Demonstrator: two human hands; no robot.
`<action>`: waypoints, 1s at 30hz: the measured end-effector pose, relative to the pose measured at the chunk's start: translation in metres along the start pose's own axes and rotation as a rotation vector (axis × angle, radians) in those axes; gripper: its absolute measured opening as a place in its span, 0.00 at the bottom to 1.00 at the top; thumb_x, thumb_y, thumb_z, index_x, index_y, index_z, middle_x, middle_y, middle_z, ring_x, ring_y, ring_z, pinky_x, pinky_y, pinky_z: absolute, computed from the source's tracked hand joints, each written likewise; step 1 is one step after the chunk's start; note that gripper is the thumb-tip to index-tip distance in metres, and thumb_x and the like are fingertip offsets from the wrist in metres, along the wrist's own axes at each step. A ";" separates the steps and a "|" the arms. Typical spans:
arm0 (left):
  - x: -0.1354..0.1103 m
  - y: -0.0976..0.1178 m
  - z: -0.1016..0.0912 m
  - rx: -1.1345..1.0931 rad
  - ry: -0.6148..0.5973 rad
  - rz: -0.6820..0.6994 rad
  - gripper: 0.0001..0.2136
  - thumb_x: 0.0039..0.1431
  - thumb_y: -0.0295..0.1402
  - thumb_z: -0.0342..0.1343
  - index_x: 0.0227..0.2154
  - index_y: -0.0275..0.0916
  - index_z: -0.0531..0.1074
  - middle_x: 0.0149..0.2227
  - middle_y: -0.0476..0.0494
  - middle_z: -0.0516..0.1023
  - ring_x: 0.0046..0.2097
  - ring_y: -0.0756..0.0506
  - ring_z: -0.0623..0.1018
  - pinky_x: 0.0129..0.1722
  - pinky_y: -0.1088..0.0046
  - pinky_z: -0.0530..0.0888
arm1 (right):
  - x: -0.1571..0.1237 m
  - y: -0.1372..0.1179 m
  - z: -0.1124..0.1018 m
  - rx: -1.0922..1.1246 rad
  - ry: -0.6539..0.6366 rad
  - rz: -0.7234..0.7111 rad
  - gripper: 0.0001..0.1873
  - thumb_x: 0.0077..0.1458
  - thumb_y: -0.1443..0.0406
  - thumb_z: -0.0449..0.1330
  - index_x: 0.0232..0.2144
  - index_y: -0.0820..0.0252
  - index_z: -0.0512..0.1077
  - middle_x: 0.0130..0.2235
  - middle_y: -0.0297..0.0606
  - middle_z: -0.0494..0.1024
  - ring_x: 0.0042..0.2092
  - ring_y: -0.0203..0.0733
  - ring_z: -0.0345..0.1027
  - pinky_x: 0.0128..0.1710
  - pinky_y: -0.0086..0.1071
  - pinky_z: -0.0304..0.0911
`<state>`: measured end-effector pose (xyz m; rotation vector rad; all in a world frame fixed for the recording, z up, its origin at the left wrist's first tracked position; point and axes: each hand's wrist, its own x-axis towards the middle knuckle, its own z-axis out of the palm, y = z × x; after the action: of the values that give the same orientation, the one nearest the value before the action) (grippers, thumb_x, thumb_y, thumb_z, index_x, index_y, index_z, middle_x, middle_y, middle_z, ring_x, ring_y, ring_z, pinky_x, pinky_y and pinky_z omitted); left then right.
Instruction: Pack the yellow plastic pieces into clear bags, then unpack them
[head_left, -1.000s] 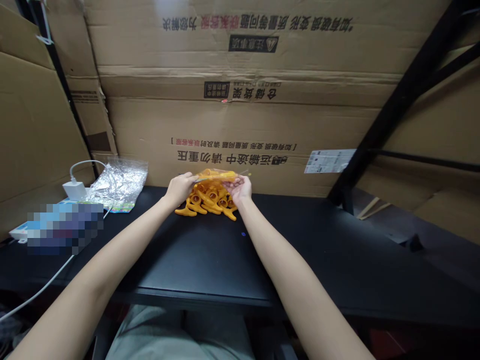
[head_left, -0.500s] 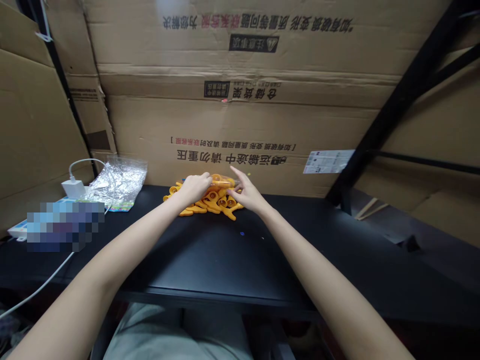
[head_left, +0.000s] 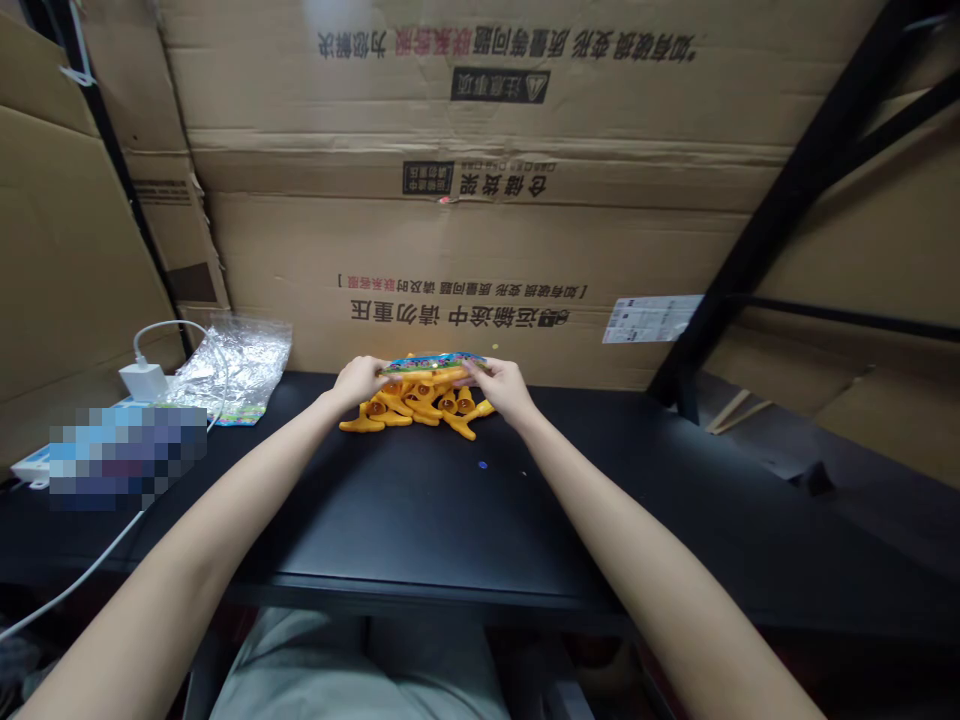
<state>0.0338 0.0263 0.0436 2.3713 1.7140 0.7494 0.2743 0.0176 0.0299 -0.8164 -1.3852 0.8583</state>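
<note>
A heap of orange plastic toy pieces lies on the black table near its far edge. Over the heap I hold a flat clear packet with a colourful printed card and an orange piece inside. My left hand pinches the packet's left end. My right hand grips its right end with curled fingers. Both arms stretch forward across the table.
Cardboard sheets wall in the back and left. A pile of clear plastic bags lies at the table's left, beside a white charger with its cable and a power strip. A black metal frame slants at the right. A small blue speck is on the table.
A second ago both hands held the packet lifted above the heap; then the right hand let go and spread. Now both hands grip the packet's ends, held flat and lower.
</note>
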 end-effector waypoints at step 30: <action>0.033 0.033 -0.052 -0.708 0.395 0.140 0.15 0.53 0.25 0.51 0.43 0.34 0.77 0.47 0.41 0.78 0.49 0.45 0.76 0.50 0.65 0.72 | 0.050 -0.056 0.025 0.063 0.250 -0.171 0.13 0.51 0.55 0.60 0.33 0.59 0.73 0.38 0.37 0.80 0.44 0.40 0.74 0.36 0.29 0.67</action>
<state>0.0460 0.0354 0.1120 1.9246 1.0972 1.6119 0.2515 0.0346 0.1039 -0.7191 -1.1831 0.6410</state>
